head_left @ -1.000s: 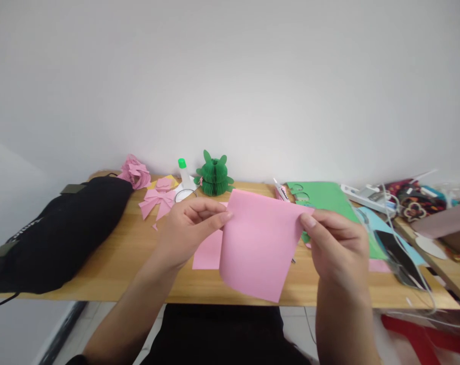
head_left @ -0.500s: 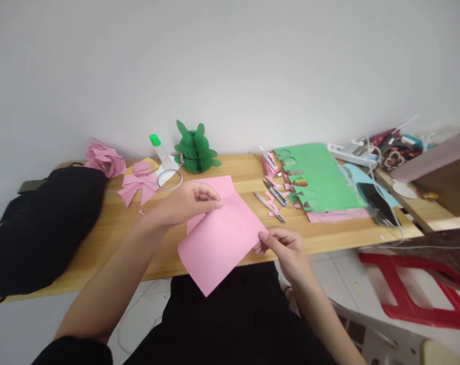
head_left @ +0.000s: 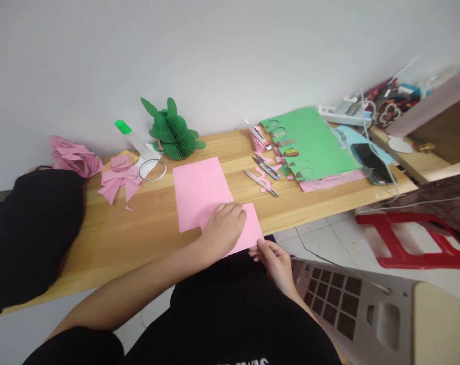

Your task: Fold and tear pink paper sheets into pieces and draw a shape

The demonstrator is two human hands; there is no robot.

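My left hand [head_left: 224, 228] lies on a small pink sheet of paper [head_left: 253, 223] at the table's front edge. Its fingers are curled and close together, and the thumb is hidden. Between thumb and fingers, my right hand [head_left: 271, 258] pinches the near right corner of this sheet, which looks folded over. A second pink sheet [head_left: 199, 185] lies flat on the table just behind, partly overlapped by the held one. To the right of it lie a pen-shaped craft knife [head_left: 261, 183] and blue-handled thread snips [head_left: 267, 167].
A green honeycomb-paper figure [head_left: 174, 134], a green-capped glue stick [head_left: 133, 138], a ring [head_left: 153, 170] and a pink paper bow [head_left: 119, 180] are at the back left. A black bag [head_left: 32, 233] covers the left end. Cut green paper [head_left: 313, 144] and a phone [head_left: 372, 163] lie right.
My left hand has come down from the lifted edge onto the paper. The sheet is now lower and looks doubled over. My right hand still pinches its corner. The view has shifted.
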